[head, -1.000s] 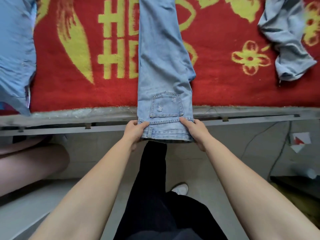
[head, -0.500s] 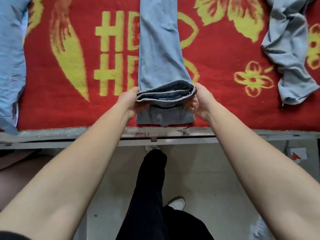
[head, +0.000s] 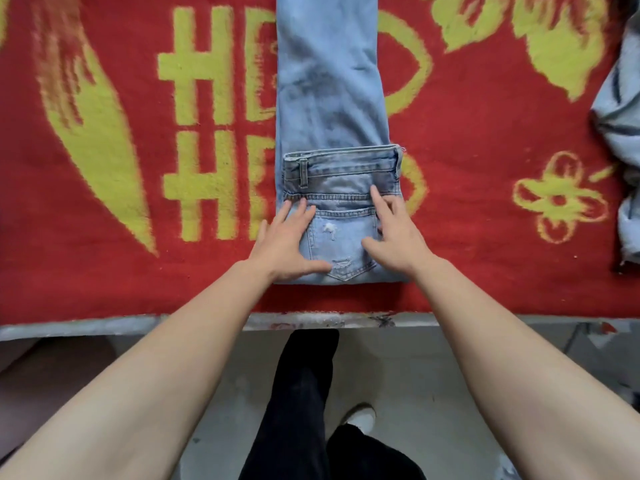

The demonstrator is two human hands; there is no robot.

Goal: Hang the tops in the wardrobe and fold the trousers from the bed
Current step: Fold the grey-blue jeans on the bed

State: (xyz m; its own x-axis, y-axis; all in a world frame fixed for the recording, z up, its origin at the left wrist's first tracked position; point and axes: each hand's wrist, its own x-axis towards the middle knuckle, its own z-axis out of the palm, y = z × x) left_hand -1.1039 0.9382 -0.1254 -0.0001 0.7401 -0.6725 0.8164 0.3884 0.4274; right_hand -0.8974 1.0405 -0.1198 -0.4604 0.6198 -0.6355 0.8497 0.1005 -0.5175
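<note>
Pressing flat, the left hand point(head: 289, 239) and right hand point(head: 398, 233) spread on the jeans point(head: 332, 98); denim looks heavy, floppy, best gripped at the fold's corners.

Two bare forearms point(head: 166, 368), loose black trousers point(head: 301, 403) below, one white shoe point(head: 360, 418) with a rounded toe.

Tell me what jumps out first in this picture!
A big red blanket with yellow patterns covers the bed. Down its middle lie pale blue jeans, waistband end folded over the legs. The left hand and right hand press flat on that fold, near the bed's front edge.
</note>
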